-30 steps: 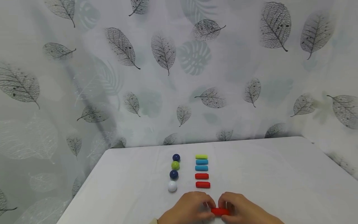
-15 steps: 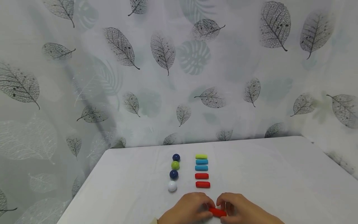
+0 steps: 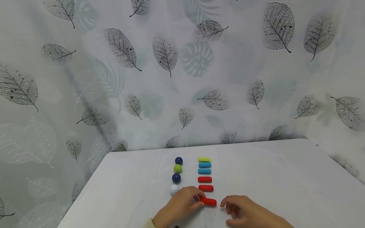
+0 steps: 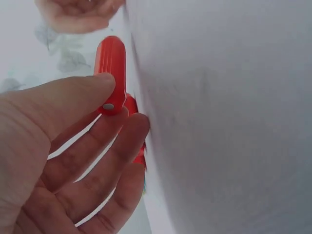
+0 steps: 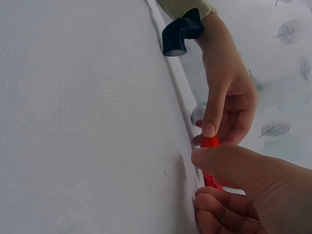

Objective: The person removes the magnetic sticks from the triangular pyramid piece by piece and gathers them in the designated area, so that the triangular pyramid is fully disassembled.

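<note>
My left hand (image 3: 182,202) pinches one end of a short, chunky red magnetic toy rod (image 3: 210,202) between thumb and fingers, low over the white table. In the left wrist view this red rod (image 4: 111,61) shows ridged sides and a grey metal dot in its end. To its right, my right hand (image 3: 248,211) has loosely bent fingers and holds nothing. Just beyond the held rod lies another red rod (image 3: 206,188), heading a column with a second red rod (image 3: 204,179), two blue rods (image 3: 204,171) and a lime one (image 3: 204,160).
Left of the rods, a column of balls stands on the table (image 3: 265,177): navy (image 3: 176,178), green (image 3: 178,168), another navy (image 3: 178,161), and a white ball (image 3: 174,189) partly behind my left hand. A leaf-print curtain (image 3: 182,79) hangs behind.
My left hand has carried the red rod forward and left, away from my right hand, to just in front of the column. The right hand has released it and stayed nearly in place.
</note>
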A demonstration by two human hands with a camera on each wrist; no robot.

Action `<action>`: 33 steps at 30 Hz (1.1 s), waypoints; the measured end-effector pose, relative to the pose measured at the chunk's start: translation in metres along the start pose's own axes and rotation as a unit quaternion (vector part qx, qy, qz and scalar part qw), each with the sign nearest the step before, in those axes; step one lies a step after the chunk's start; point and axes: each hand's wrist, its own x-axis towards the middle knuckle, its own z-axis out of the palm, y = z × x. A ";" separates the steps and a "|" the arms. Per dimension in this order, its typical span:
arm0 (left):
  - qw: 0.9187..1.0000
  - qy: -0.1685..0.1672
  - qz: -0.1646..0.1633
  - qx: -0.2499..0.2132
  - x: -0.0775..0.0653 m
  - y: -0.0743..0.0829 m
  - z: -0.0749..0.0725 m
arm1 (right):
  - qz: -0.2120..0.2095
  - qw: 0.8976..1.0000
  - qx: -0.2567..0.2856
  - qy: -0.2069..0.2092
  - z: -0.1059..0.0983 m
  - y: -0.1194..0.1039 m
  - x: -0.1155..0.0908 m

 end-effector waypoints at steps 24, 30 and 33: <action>0.997 0.039 -0.043 0.052 0.009 -0.002 0.000 | -0.057 0.998 -0.024 -0.021 -0.004 0.006 -0.001; 0.997 0.057 -0.036 0.043 0.008 0.001 0.000 | -0.060 0.997 -0.045 -0.013 -0.008 0.007 -0.001; 0.996 0.079 -0.030 0.041 0.005 0.001 -0.001 | -0.059 0.997 -0.055 0.002 -0.009 0.008 -0.001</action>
